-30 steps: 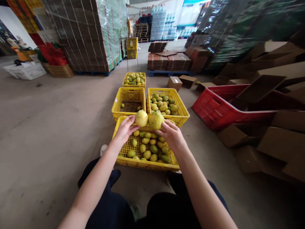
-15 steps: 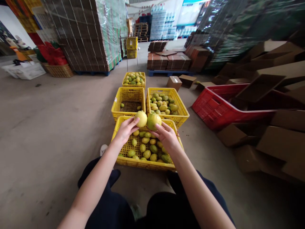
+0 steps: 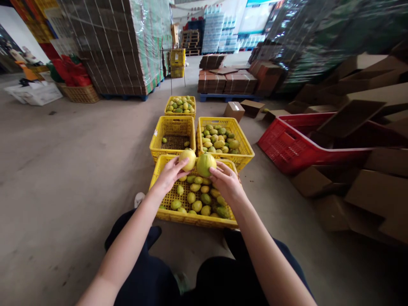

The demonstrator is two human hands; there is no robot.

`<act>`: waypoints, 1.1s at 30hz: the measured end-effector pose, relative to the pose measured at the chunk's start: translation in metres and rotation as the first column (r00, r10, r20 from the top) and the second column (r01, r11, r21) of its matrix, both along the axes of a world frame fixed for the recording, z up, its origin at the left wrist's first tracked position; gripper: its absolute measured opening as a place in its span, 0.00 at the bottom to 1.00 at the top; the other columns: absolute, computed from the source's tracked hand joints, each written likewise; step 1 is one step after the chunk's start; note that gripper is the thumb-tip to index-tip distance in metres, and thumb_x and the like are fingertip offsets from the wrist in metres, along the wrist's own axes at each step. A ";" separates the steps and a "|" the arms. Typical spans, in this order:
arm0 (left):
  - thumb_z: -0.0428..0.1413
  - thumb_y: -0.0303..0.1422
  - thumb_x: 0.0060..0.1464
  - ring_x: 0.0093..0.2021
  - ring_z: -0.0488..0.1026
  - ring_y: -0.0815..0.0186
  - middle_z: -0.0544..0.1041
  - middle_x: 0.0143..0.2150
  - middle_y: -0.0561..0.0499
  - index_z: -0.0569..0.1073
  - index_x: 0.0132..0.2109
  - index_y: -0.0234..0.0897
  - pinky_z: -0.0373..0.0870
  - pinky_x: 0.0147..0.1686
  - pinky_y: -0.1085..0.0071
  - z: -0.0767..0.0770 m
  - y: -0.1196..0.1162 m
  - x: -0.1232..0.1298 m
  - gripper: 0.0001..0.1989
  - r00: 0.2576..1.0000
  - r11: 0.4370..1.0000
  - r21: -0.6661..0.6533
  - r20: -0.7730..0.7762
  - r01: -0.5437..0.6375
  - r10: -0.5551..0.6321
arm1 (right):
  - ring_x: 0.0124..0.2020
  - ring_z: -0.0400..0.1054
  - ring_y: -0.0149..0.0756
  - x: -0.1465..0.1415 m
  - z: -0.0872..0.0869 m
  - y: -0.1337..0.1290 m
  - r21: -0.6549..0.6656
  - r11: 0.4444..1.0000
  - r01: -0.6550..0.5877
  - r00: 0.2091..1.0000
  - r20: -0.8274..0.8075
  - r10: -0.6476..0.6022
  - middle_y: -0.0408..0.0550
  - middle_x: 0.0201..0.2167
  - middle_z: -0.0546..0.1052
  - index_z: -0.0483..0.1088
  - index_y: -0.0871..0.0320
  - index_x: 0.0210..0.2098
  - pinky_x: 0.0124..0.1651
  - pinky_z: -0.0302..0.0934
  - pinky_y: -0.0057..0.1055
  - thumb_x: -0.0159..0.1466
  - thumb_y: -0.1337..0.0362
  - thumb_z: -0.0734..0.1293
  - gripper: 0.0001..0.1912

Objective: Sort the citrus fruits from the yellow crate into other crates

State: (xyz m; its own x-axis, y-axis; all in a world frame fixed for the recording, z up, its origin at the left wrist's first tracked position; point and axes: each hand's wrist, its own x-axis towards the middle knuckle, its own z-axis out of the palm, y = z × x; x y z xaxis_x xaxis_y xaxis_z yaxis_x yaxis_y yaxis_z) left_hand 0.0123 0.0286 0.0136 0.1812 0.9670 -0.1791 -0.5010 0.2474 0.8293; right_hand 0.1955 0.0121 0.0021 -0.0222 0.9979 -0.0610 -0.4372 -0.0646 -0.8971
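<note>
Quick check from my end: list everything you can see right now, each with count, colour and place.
yellow fruit: one, pale yellow, in the left hand over the near crate.
green fruit: one, yellow-green, in the right hand beside it.
near crate: one, yellow, between the knees, loose fruit inside.
left crate: one, yellow, behind it, nearly bare.
right crate: one, yellow, beside that, well filled.
far crate: one, yellow, farthest back, full.
red crate: one, red, right, tilted.
cardboard boxes: many, brown, right side.
wrapped pallet: one, brown cartons, back left.
left hand: one, bare, holding yellow fruit.
right hand: one, bare, holding green fruit.
</note>
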 end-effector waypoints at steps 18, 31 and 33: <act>0.58 0.28 0.56 0.38 0.76 0.64 0.80 0.41 0.45 0.78 0.39 0.32 0.75 0.49 0.58 0.008 -0.002 0.002 0.05 0.993 0.987 -0.156 0.114 -0.026 0.044 | 0.39 0.78 0.49 0.001 0.001 0.004 -0.065 0.996 -0.067 0.993 -0.106 0.060 0.48 0.33 0.83 0.77 0.55 0.36 0.41 0.74 0.44 0.51 0.51 0.73 0.17; 0.67 0.41 0.48 0.50 0.75 0.55 0.80 0.45 0.41 0.79 0.42 0.32 0.74 0.51 0.59 -0.002 -0.001 0.001 0.18 0.997 0.994 0.076 -0.006 0.073 -0.072 | 0.42 0.77 0.46 0.003 0.006 0.000 -0.010 0.996 -0.085 0.986 -0.147 0.083 0.46 0.36 0.82 0.77 0.55 0.39 0.43 0.73 0.39 0.53 0.56 0.74 0.16; 0.67 0.42 0.47 0.51 0.75 0.56 0.79 0.46 0.41 0.79 0.43 0.33 0.73 0.51 0.60 -0.004 -0.001 0.001 0.20 0.997 0.991 0.110 -0.027 0.079 -0.077 | 0.42 0.76 0.43 0.003 0.007 -0.001 0.015 0.998 -0.068 0.987 -0.147 0.069 0.46 0.37 0.82 0.77 0.55 0.40 0.42 0.73 0.37 0.53 0.58 0.74 0.16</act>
